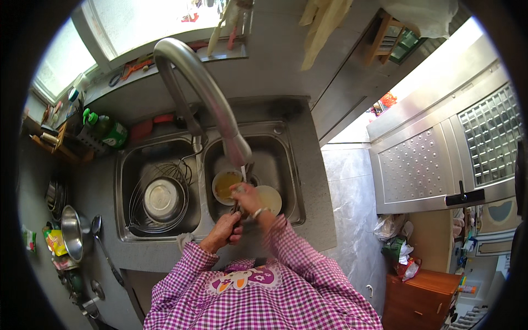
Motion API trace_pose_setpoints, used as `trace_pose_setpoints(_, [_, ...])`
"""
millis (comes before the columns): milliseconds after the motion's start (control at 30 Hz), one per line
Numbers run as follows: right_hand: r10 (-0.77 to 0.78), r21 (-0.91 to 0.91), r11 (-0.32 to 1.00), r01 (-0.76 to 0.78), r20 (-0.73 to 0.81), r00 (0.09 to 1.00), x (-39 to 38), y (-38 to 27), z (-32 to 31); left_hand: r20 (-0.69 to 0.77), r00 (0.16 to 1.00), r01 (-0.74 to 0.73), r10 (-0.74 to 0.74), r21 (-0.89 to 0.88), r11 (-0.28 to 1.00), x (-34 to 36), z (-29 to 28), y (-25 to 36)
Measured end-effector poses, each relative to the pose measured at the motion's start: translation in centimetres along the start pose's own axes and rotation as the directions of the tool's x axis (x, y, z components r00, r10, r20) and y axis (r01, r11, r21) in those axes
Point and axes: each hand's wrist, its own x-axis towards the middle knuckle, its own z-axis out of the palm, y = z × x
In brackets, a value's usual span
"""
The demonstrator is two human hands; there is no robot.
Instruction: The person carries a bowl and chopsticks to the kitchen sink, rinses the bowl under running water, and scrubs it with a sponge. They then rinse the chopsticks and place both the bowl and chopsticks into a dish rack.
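Note:
Over the right basin (294,190) of a steel double sink, both hands work close together beneath the running tap (236,148). My left hand (221,232) is closed around the lower end of some slim dark utensils, whose kind I cannot make out. Against them, in the stream, my right hand (248,199) is curled and a little blurred by motion. A white bowl (224,186) with yellowish liquid sits left of that hand. Partly hidden behind the right wrist, a pale bowl (272,199) also rests in the basin.
The left basin holds an upturned metal bowl (162,199) in a wire rack (135,206). A green bottle (110,132) stands at the back left. Further left are a steel bowl (73,234) and a ladle (104,247). A cloth (186,240) lies on the sink's front edge.

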Motion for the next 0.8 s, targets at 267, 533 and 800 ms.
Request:
trace_pose_setpoints(267, [0.103,0.184,0.981,-0.054,-0.269,0.958,6.2,0.4,-5.9,0.020,0.991,0.133,-0.133,0.039,0.990,-3.5,0.6,-1.7])
trace_pose_setpoints(533, [-0.185,-0.764,0.633,0.121,0.002,0.983,5.3,2.8,-1.0,-0.037,0.999,0.009,-0.007,0.066,0.998,-3.5,-1.1,-1.2])
trace_pose_setpoints(800, [0.272,0.245,0.942,-0.228,-0.165,0.948,5.0,-1.1,-6.3,-0.137,0.988,0.072,-0.070,0.010,0.997,-5.3,-2.1,-2.6])
